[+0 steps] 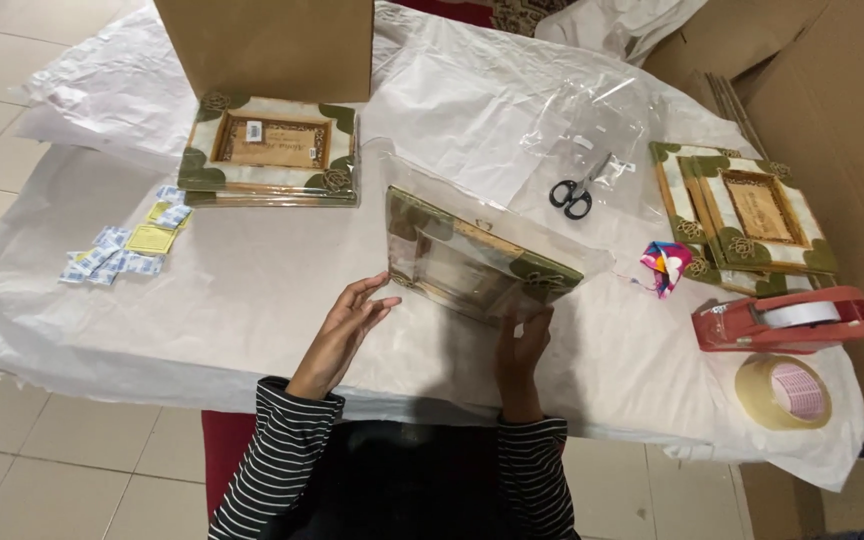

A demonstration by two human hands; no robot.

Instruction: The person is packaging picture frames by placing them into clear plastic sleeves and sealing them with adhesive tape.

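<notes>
R hand (522, 345) grips framed picture (477, 262) inside clear bag (552, 215); L hand (347, 325) released, open.

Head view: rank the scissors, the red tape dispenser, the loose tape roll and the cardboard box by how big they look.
1. cardboard box, cut off by the top edge, yet largest
2. red tape dispenser
3. loose tape roll
4. scissors, though they lie farther from the camera than the tape roll, so that last pair is unsure
</notes>
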